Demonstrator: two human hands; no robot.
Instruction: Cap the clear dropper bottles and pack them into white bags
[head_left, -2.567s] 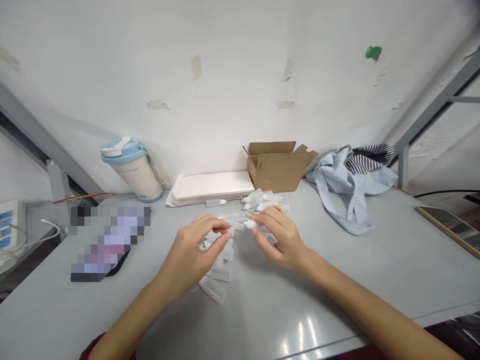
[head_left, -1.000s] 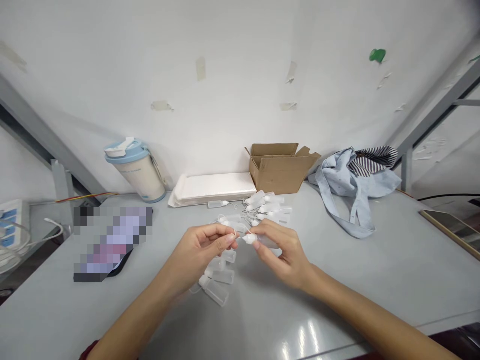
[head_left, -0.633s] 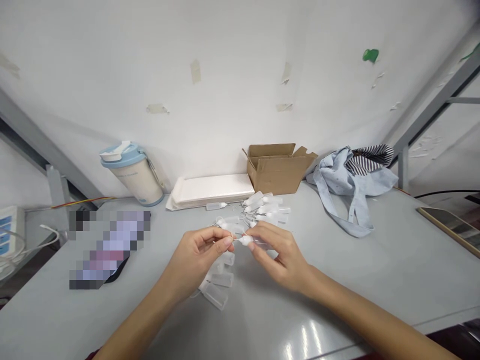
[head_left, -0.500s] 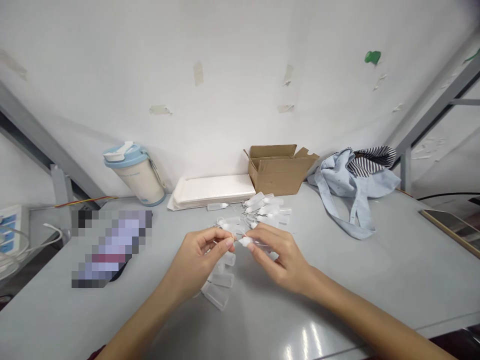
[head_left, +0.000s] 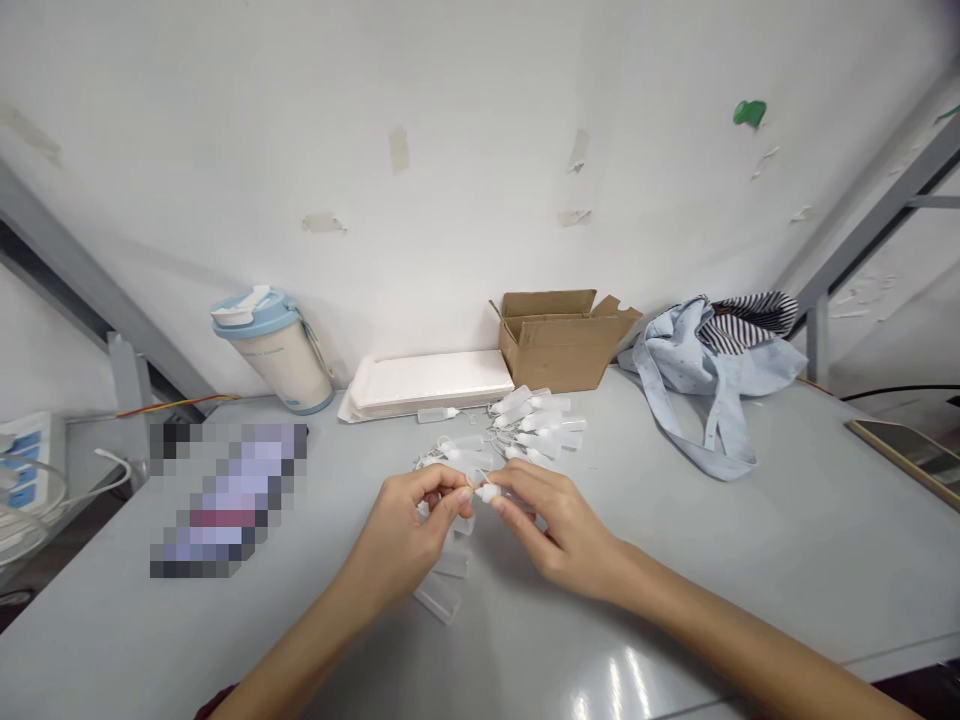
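My right hand (head_left: 559,530) grips a small translucent squeeze bottle with a white tapered top (head_left: 488,493), tip pointing left; most of its body is behind my fingers. Thumb and fingers of my left hand (head_left: 405,525) are pinched at that tip. What they hold is too small to make out; a thin pale loop shows between the hands. Beyond my hands lies a heap of similar bottles (head_left: 553,422) with thin white strands among them. More bottles (head_left: 438,598) lie beneath and beside my left hand, partly covered by it.
Along the wall stand a cream tumbler with a blue lid (head_left: 281,360), a flat white packet (head_left: 431,382), an open cardboard box (head_left: 562,355) and a light-blue cloth bag (head_left: 682,345). A pixelated item (head_left: 232,500) lies left, a phone-like slab (head_left: 904,460) right, on the grey table (head_left: 795,550).
Both hands stay together at the bottle's tip, and my left fingertips sit slightly lower. The whole view has shifted a little, with the background a bit further right.
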